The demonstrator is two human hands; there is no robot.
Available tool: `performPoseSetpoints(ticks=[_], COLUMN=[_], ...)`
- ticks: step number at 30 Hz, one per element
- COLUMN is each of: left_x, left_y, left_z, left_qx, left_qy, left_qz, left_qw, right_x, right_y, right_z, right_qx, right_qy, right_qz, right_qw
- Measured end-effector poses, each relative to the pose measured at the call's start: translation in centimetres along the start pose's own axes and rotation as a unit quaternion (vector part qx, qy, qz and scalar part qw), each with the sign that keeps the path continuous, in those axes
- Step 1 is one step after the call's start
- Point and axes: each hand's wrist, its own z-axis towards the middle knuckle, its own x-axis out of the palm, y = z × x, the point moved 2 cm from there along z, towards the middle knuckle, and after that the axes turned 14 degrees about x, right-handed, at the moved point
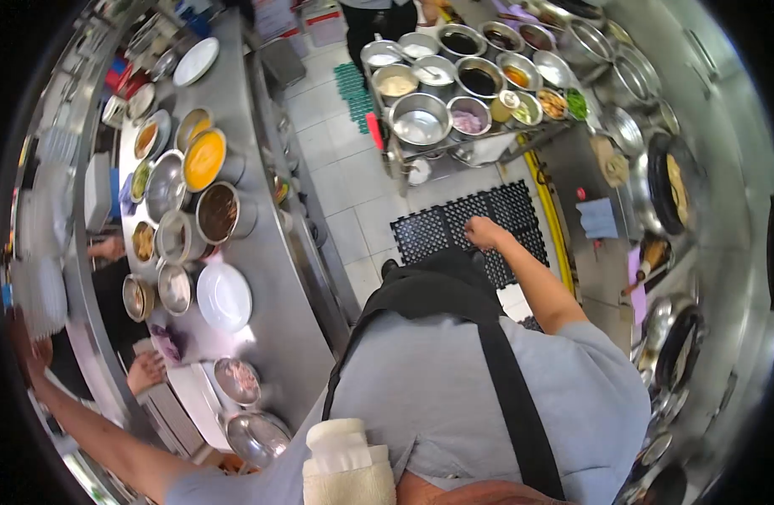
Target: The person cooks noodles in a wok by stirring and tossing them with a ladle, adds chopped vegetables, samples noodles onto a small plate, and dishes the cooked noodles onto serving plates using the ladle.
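Note:
My left arm stretches out to the far left, over the pass counter. At its end my left hand is beside a stack of white plates. The hand is dim at the edge of the view, and whether it grips a plate cannot be made out. My right hand hangs in front of my body above a black rubber floor mat, its fingers curled in and nothing seen in them. On the steel counter to my left lie a white oval plate and a pot of yellow sauce.
A co-worker's hand rests across the left counter. Ahead, a trolley holds several steel pots, among them an empty-looking one. Another person stands behind it. Pans and a wok line the right side, past a yellow pipe.

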Motion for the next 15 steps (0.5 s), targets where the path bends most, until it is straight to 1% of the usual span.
performPoseSetpoints(ticks=[3, 6, 7, 10, 11, 13, 14, 15], left_x=[0.0, -0.7, -1.0, -2.5, -2.9, -4.1, -4.7, -5.1], left_y=[-1.1, -2.9, -3.9, -7.5, -9.4, -14.8, -19.1, -24.3], left_z=[-0.4, -1.3, -1.6, -3.4, -4.0, -5.9, -6.8, -7.8], left_qx=[0.000, 0.008, 0.011, 0.028, 0.035, 0.059, 0.071, 0.085], left_qy=[-0.026, -0.061, -0.076, -0.123, -0.142, -0.182, -0.204, -0.221], left_qz=[0.056, 0.123, 0.144, 0.222, 0.247, 0.291, 0.306, 0.313], left_qw=[0.998, 0.991, 0.987, 0.967, 0.958, 0.937, 0.927, 0.920], right_x=[-0.4, -1.1, -1.3, -4.1, -2.8, -4.8, -6.5, -7.6], right_y=[1.0, 0.7, 0.3, 1.4, -0.1, 1.6, 3.2, 4.5], right_z=[-0.9, -1.1, -0.9, -2.6, 0.4, -1.2, -2.6, -3.7], right_qx=[0.043, 0.046, 0.016, -0.031, -0.096, -0.141, -0.162, -0.205], right_qy=[0.026, 0.032, 0.005, -0.063, -0.097, -0.090, -0.088, -0.066], right_qz=[0.054, 0.029, 0.039, 0.077, 0.058, 0.057, 0.057, 0.070], right_qw=[0.997, 0.998, 0.999, 0.995, 0.989, 0.984, 0.981, 0.974])
